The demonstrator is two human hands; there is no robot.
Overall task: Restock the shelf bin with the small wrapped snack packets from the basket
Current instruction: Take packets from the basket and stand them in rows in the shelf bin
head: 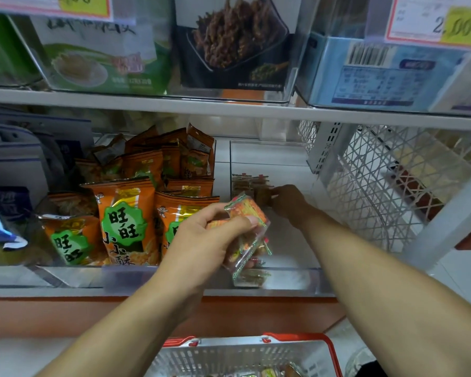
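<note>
**Snack packets held at the front of the clear shelf bin**

The left hand [201, 240] grips a small bunch of wrapped snack packets [246, 235], thumb on top and fingers curled beneath. The bunch's long axis runs diagonally, its upper end toward the back of the clear shelf bin [283, 278] and its lower end hanging down over the bin's front wall. The wrappers are clear plastic with red and orange print and green crimped edges; brownish contents show through at the lower end.

The right hand [288, 200] reaches deeper into the bin, its fingers at a row of packets [250, 185] standing against the bin's left wall near the back. Whether it pinches 1 of them or only touches cannot be told.

Inside the bin, the white floor to the right of the row and toward the front wall lies bare. Left of the bin, orange snack bags [125, 221] fill the neighbouring compartment. Right of the bin stands a white lattice basket [378, 191]. Below the bin, at the lower edge of view, a red-rimmed basket [229, 355] holds more packets.
</note>
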